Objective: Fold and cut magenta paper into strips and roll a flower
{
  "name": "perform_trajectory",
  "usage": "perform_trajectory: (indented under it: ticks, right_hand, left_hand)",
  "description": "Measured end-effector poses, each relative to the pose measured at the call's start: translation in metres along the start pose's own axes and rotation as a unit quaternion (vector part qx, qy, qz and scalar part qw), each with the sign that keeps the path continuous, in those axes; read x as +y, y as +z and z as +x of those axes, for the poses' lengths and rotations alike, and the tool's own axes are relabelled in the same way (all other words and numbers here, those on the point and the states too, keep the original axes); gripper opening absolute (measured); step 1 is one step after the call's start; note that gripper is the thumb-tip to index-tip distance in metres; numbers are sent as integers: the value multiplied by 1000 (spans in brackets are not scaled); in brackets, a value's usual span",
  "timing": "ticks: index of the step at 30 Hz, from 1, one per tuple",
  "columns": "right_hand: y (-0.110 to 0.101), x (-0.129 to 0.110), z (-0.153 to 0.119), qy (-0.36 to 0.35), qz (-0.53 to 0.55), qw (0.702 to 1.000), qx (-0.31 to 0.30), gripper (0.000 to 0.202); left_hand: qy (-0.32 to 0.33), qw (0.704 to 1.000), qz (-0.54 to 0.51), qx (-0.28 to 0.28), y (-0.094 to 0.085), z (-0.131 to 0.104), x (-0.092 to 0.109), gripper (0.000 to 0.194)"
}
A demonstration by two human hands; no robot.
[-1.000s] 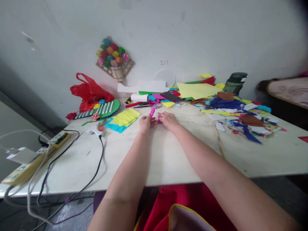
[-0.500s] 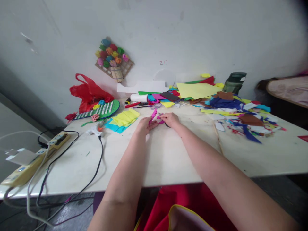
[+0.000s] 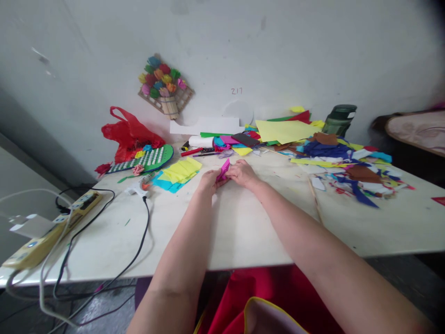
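A small magenta paper piece point(image 3: 224, 170) stands up between my two hands over the middle of the white table point(image 3: 243, 232). My left hand point(image 3: 210, 180) is closed on its left side, fingers partly under it. From the right, my right hand point(image 3: 241, 173) pinches the same piece, its fingertips touching those of the left. The lower part of the paper is hidden by the fingers. Left of my hands lie yellow sheets point(image 3: 181, 170) on top of blue sheets point(image 3: 167, 184).
A glue gun point(image 3: 139, 188) with a black cord and a power strip point(image 3: 48, 232) lie left. A red bag point(image 3: 130, 132) and green board point(image 3: 163, 157) stand behind. Coloured scraps point(image 3: 361, 174), a stick point(image 3: 315, 202) and a dark bottle point(image 3: 339, 119) are on the right.
My right hand has moved slightly left, closing in against my left hand and the magenta paper. Loose magenta bits and a dark curved thing beneath the right hand no longer show.
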State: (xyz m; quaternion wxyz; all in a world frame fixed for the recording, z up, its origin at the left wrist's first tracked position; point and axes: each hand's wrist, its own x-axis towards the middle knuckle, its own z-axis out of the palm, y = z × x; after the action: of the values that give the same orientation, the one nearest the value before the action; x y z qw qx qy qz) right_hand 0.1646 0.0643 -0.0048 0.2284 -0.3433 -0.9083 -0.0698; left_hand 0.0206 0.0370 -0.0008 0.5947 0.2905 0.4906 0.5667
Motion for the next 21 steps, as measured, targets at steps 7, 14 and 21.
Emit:
perform_trajectory:
  ticks: [7,14,21]
  right_hand:
    - [-6,-12,1,-33,0,999,22,28]
    - [10,-8,3,186,246,941,138,24]
    - [7,-14,8,359,569,734,94,11]
  left_hand:
    - [59,997,3,50,-2,1,-1,20]
    - [108,993,-43,-8,-6,3,0,17]
    - [105,988,-33,-106,-5,-1,-1,14]
